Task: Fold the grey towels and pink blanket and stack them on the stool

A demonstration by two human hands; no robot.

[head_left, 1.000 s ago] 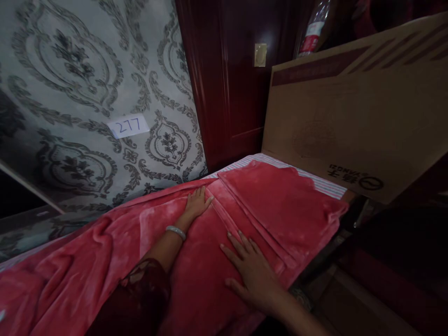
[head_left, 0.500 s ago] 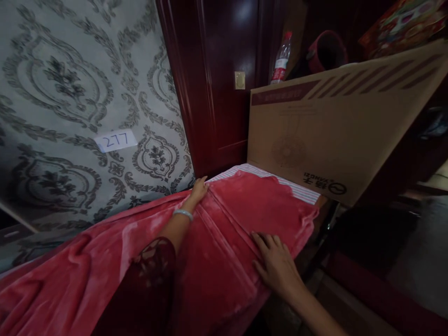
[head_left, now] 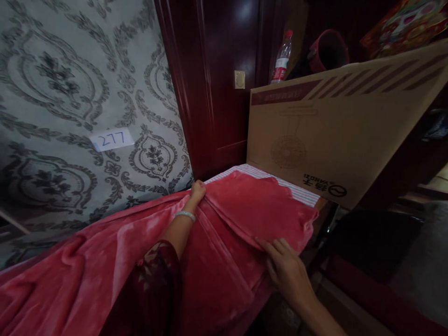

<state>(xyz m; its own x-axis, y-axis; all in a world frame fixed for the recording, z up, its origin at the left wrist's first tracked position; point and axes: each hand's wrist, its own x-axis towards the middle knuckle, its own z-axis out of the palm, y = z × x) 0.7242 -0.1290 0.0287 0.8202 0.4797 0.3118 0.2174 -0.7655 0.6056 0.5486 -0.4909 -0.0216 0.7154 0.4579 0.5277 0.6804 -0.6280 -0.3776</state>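
A red plush blanket (head_left: 217, 247) spreads over the bed, with a folded flap lying across its far end. At the wall side, my left hand (head_left: 198, 190) is closed on the edge of that flap. My right hand (head_left: 285, 261) pinches the same edge at the near right, its fingertips on the fabric and the thumb hidden underneath. Between the two hands the edge runs in a slightly lifted line. A striped sheet (head_left: 301, 192) shows beyond the blanket's far edge.
A large cardboard box (head_left: 315, 135) stands at the bed's far end, with a red-capped bottle (head_left: 281, 60) behind it. Patterned wallpaper bearing a paper label (head_left: 112, 139) runs along the left. A dark red wooden panel (head_left: 224, 112) rises behind the bed.
My right hand has closed from spread fingers to a pinch on the blanket edge. My left hand has curled tighter, and the flap's edge has lifted a little.
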